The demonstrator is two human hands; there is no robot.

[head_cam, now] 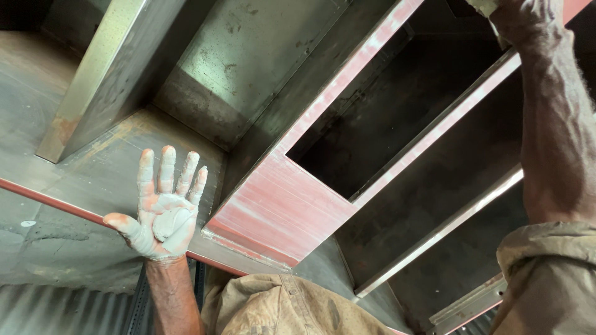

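Observation:
My left hand [162, 208] is held up flat with the fingers spread, palm toward me. It is smeared with grey-white filler, and a lump of grey putty [172, 222] lies on the palm. It touches nothing else and hovers in front of a steel sheet with a red-painted edge [56, 201]. My right hand [524, 25] is raised at the top right, against a red-primed rail [434, 127] of a metal cabinet frame. Its fingers curl around a pale object [483, 5] that the picture's top edge cuts off.
A red-primed metal panel [279, 208] with pale sanded streaks forms the cabinet's corner. Dark open compartments [385, 118] lie beside it. A bare steel box section [112, 68] stands at the upper left. My tan sleeves [546, 273] and clothing [285, 307] fill the bottom.

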